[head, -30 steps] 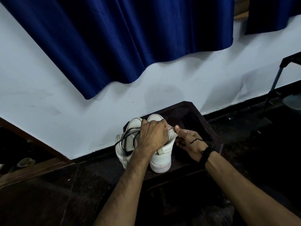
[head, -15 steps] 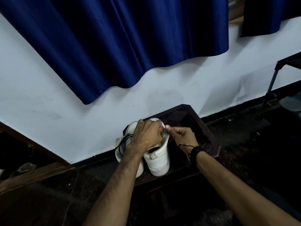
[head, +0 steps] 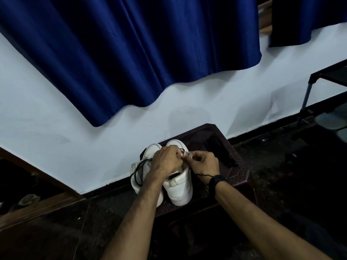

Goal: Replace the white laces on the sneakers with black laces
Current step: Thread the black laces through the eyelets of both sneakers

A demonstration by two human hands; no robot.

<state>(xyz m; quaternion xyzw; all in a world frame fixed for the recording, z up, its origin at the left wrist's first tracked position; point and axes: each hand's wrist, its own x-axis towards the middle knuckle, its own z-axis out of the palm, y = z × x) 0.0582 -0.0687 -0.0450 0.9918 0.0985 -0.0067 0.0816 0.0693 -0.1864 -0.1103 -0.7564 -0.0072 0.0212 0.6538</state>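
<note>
Low in the middle of the frame, both my hands meet over the right-hand sneaker of the white pair, which stands side by side on a dark brown stool. My left hand is curled over the top of the shoe, fingers bent down onto its upper; my right hand has thumb and fingertips pinched together at the eyelet row, apparently on the tip of the black lace, though the tip itself is too small to make out. Slack lace loops down over the left-hand sneaker. To do this well, I reckon: steady the upper, keep the tip pinched close to its end, feed it straight, then draw the slack evenly so nothing twists. Behind the stool runs a pale wall, a deep blue curtain hanging across the upper frame, dark floor below, a metal frame at right.
</note>
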